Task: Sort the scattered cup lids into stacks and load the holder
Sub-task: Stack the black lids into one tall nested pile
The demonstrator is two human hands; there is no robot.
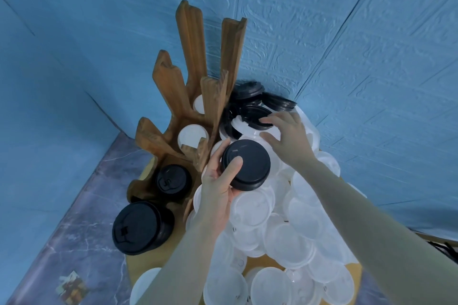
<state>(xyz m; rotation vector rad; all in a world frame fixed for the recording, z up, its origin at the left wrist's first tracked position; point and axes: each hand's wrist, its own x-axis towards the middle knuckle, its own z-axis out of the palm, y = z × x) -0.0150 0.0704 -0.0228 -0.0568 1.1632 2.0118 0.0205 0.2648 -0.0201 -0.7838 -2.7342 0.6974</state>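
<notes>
Left hand (218,181) grips a black lid stack (245,164); right hand (285,136) (fingers curled) touches black lid (255,115) atop pile.

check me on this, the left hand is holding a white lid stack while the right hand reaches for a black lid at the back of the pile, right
Not quite: in the head view the stack in the left hand is black, not white. The rest holds: the right hand reaches to a black lid at the back of the pile, its fingertips at that lid's edge.
</notes>
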